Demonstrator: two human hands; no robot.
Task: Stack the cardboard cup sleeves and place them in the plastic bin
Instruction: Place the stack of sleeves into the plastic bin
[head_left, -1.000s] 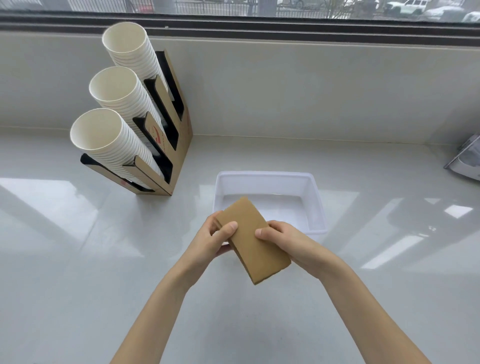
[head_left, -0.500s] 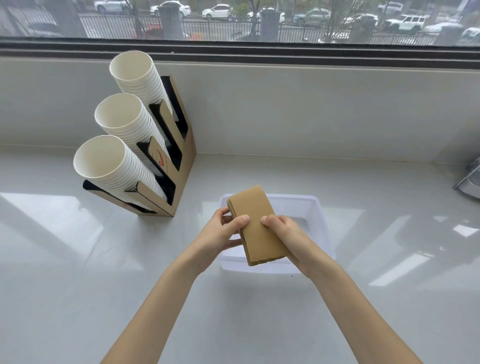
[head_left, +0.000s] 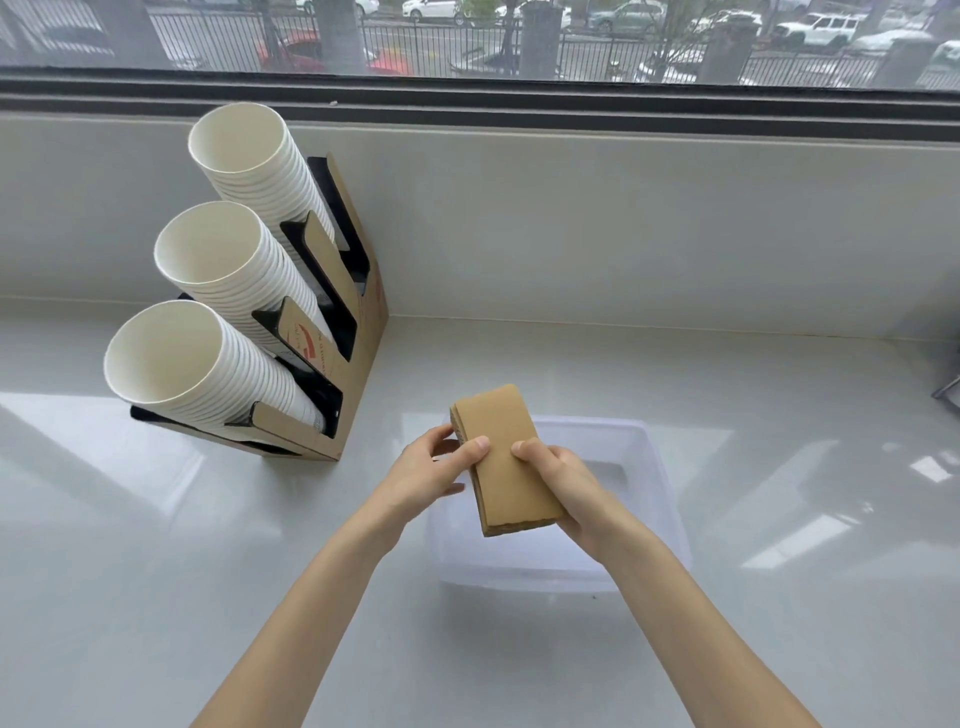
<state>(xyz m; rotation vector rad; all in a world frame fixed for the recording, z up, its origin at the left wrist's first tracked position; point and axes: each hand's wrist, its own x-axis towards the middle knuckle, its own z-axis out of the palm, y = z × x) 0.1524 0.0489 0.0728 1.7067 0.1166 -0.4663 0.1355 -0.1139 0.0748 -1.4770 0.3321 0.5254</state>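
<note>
The 2 forearms are bare to the frame edge, with no sleeves; the left hand (head_left: 431, 475) and right hand (head_left: 563, 488) are ungloved.

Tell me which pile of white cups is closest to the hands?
The bottom pile of cups, lowest in the cardboard holder; the other two sit higher and farther back.
</note>
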